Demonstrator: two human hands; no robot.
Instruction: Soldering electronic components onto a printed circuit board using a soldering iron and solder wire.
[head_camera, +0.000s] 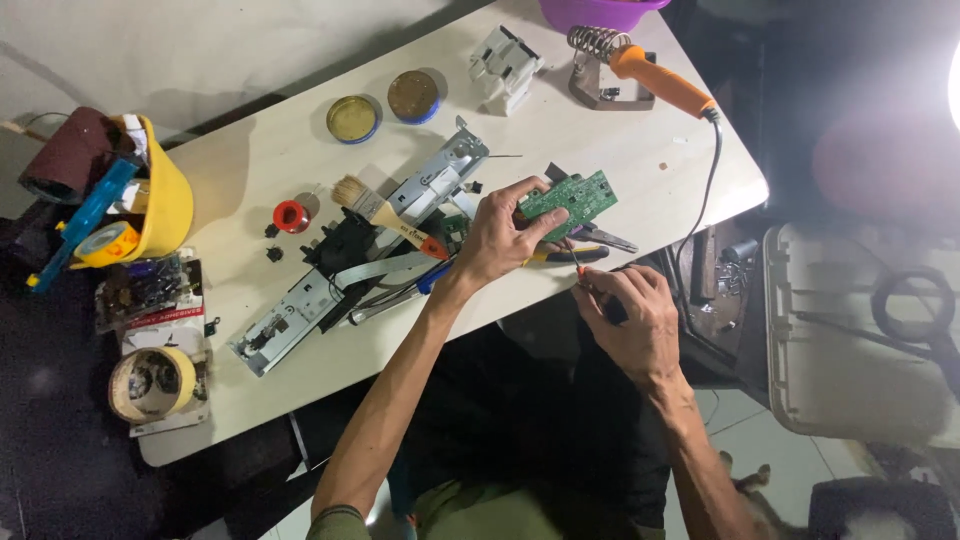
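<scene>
Circuit board: one green circuit board (570, 199), tilted, at the near edge of the pale table (620, 150), right of its middle.
Left hand: the left hand (497, 238) lies over the table edge, thumb and fingers closed on the board's left end, gripping it.
Right hand: the right hand (630, 315) is just off the table edge, below and right of the board, fingers curled shut around a thin tool (581, 272) with a red tip; the tool's dark end shows inside the fist.
Pliers: one pair of pliers (575, 252), yellow and dark handles, lies on the table under the board, between the two hands.
Metal chassis: one long grey metal chassis (330, 290) with black parts and flat ribbon cable stretches diagonally left of the left hand.
Brush: one paintbrush (385, 212), pale bristles and wooden handle, rests across the chassis.
Soldering iron: one orange-handled soldering iron (665, 82) sits in a coil stand (598, 60) at the far right, its cord running down over the edge.
Tins: two round tins (353, 118), one open with yellowish paste, one blue-rimmed, side by side at the far edge.
White part: one white plastic part (505, 62) near the tins.
Red spool: one small red spool (291, 215) left of the brush.
Yellow bowl: one yellow bowl (172, 195) of oddments at the left end.
Tape rolls: two tape rolls, one beige tape roll (152, 384) at the near left, one yellowish by the bowl.
</scene>
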